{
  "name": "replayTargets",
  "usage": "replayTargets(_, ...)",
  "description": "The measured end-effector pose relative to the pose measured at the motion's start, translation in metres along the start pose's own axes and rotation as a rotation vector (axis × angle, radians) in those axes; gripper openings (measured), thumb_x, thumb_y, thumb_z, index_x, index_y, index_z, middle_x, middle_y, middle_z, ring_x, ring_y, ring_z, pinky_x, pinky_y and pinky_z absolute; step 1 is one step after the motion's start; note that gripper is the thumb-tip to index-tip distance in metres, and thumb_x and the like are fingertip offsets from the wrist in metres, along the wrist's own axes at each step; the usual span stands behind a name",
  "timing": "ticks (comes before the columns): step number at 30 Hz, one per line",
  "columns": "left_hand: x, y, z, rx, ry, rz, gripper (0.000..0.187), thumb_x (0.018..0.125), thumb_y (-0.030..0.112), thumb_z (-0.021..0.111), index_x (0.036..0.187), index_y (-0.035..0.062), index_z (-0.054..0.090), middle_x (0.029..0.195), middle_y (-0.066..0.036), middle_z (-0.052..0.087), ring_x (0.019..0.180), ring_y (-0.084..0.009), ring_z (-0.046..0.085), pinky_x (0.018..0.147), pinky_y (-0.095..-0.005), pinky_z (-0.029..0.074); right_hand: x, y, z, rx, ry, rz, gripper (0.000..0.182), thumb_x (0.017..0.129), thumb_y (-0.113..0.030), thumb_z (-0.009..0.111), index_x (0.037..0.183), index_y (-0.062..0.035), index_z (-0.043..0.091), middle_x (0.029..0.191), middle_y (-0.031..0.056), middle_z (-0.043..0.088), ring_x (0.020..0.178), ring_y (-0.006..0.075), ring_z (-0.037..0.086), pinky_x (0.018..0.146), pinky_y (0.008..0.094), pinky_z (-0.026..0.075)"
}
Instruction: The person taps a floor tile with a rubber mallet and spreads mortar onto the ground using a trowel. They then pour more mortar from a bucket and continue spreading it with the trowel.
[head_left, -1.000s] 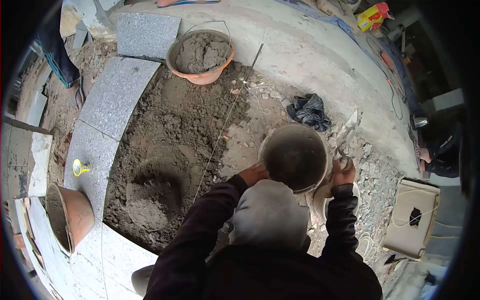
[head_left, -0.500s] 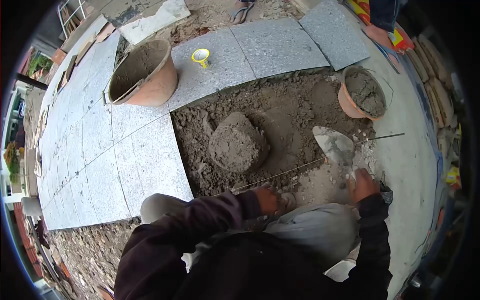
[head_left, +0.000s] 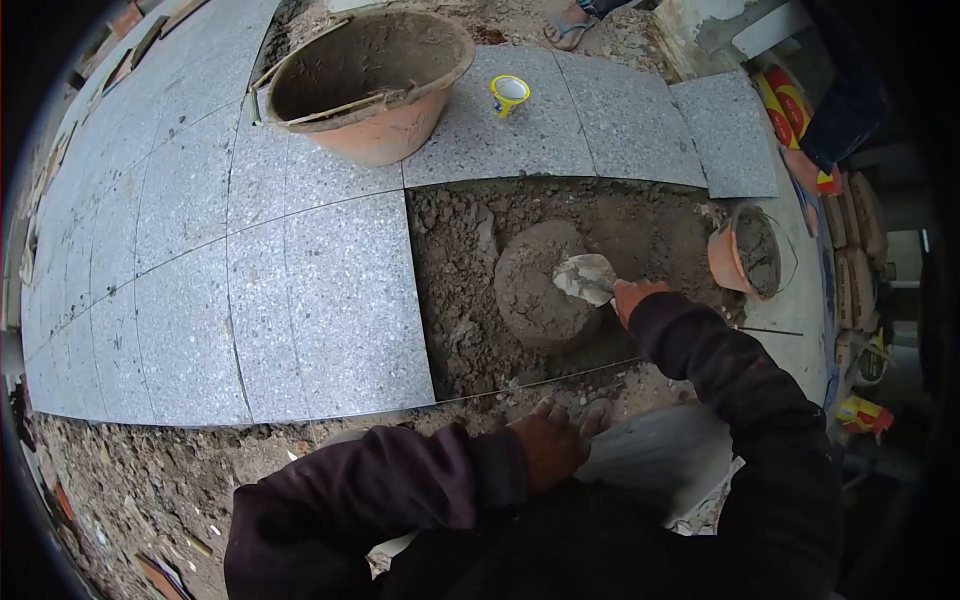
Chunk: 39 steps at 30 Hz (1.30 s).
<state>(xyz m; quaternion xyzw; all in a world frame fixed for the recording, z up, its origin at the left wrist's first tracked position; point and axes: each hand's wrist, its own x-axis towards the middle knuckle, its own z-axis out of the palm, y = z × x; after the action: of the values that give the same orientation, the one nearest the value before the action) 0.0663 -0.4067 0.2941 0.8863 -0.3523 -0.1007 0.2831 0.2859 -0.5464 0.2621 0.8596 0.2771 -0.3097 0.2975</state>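
Note:
My right hand [head_left: 636, 299] is closed round the handle of a trowel [head_left: 586, 279]. The trowel's pale, mortar-smeared blade rests against the upper right of a rounded grey mound of mortar [head_left: 535, 300]. This mound sits on rough wet mortar [head_left: 450, 290] inside a gap in the tiling. Low in the view, my left hand [head_left: 552, 446] is closed beside my bent leg and a foot [head_left: 596, 415]; its fingertips are hidden, and I cannot make out anything in them. A taut string [head_left: 520, 387] crosses the near side of the gap.
Speckled grey tiles [head_left: 330, 310] border the gap. On them stand a large mortar-coated bucket [head_left: 390, 130] and a small yellow-rimmed cup [head_left: 509, 93]. A smaller bucket of mortar [head_left: 735, 255] leans at right. Another person's foot [head_left: 568, 28] is behind; sacks [head_left: 855, 240] are stacked right.
My right hand has brought the trowel from the right end of the gap leftward onto the mortar mound. My left hand stays near my leg. The camera view has shifted.

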Motion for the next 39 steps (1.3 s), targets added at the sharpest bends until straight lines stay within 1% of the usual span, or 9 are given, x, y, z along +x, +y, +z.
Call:
replayTargets(9,-0.036,0.004,0.005,0.036,-0.011,-0.145,0.028,0.081,0.020,0.047,0.105,0.0087,0.055,0.090,-0.014,0.058,0.090,-0.0304,0.056,0.087,-0.0485,0.040,0.089,-0.039,-0.021,-0.044,-0.075,-0.053,0.037,0.089,-0.036,0.043,0.113,-0.0090,0.054,0.114,0.0143,0.055,0.108,0.0304,0.052,0.088,0.0439,0.042)
replayTargets(12,-0.052,0.020,-0.007,-0.087,-0.176,-0.209,0.032,0.082,0.020,0.046,0.110,0.0089,0.053,0.092,-0.014,0.057,0.090,-0.0302,0.056,0.086,-0.0481,0.041,0.061,-0.038,-0.033,-0.044,-0.089,0.046,0.038,0.088,-0.038,0.043,0.112,-0.0102,0.055,0.117,0.0121,0.054,0.110,0.0309,0.050,0.090,0.0450,0.040)
replayTargets(14,-0.072,0.029,-0.007,-0.033,-0.093,-0.188,0.037,0.083,0.018,0.044,0.118,0.0096,0.049,0.094,-0.013,0.057,0.091,-0.0295,0.055,0.085,-0.0453,0.042,0.010,-0.035,-0.062,-0.136,-0.075,0.109,0.038,0.088,-0.038,0.044,0.112,-0.0109,0.055,0.118,0.0115,0.053,0.109,0.0303,0.050,0.088,0.0443,0.041)
replayTargets(19,-0.088,0.028,-0.019,0.054,-0.115,-0.200,0.040,0.084,0.017,0.043,0.123,0.0098,0.045,0.101,-0.013,0.055,0.095,-0.0281,0.054,0.087,-0.0421,0.042,-0.014,0.011,-0.087,-0.317,0.155,0.175,0.025,0.083,-0.025,0.053,0.102,-0.0123,0.063,0.104,0.0090,0.061,0.096,0.0260,0.059,0.076,0.0416,0.048)
replayTargets(26,-0.084,0.011,-0.018,0.049,-0.170,-0.263,0.040,0.084,0.018,0.044,0.123,0.0098,0.045,0.108,-0.015,0.051,0.102,-0.0297,0.051,0.095,-0.0449,0.036,0.099,-0.050,-0.025,-0.487,0.278,0.006,0.013,0.080,-0.016,0.056,0.081,-0.0111,0.068,0.090,0.0047,0.065,0.087,0.0238,0.063,0.067,0.0393,0.052)
replayTargets(31,-0.079,0.011,-0.017,0.009,-0.154,-0.197,0.040,0.083,0.017,0.044,0.122,0.0095,0.046,0.107,-0.014,0.052,0.103,-0.0296,0.051,0.095,-0.0445,0.036,0.021,-0.009,-0.009,-0.187,0.314,0.126,0.023,0.084,-0.021,0.055,0.098,-0.0041,0.060,0.093,0.0113,0.063,0.088,0.0251,0.062,0.068,0.0403,0.052)
replayTargets(35,-0.081,0.008,-0.026,-0.011,-0.038,-0.107,0.040,0.082,0.017,0.044,0.121,0.0112,0.047,0.107,-0.014,0.053,0.102,-0.0291,0.051,0.093,-0.0445,0.038,-0.070,0.013,0.000,0.273,0.003,0.405,0.038,0.087,-0.027,0.051,0.111,0.0027,0.046,0.101,0.0233,0.057,0.095,0.0352,0.056,0.077,0.0447,0.046)
replayTargets(38,-0.081,0.007,-0.020,-0.030,0.025,-0.121,0.039,0.082,0.018,0.044,0.121,0.0129,0.047,0.108,-0.014,0.053,0.102,-0.0293,0.051,0.091,-0.0452,0.039,-0.076,-0.013,0.091,0.503,0.066,0.422,0.040,0.087,-0.029,0.050,0.112,0.0010,0.044,0.101,0.0235,0.056,0.096,0.0377,0.054,0.082,0.0457,0.043)
replayTargets(39,-0.080,0.006,-0.012,-0.070,0.022,-0.175,0.039,0.083,0.018,0.043,0.121,0.0135,0.047,0.109,-0.014,0.053,0.102,-0.0294,0.051,0.091,-0.0456,0.039,-0.072,-0.053,0.080,0.640,-0.081,0.386,0.045,0.086,-0.030,0.050,0.114,0.0060,0.043,0.106,0.0286,0.052,0.100,0.0404,0.051,0.084,0.0447,0.043)
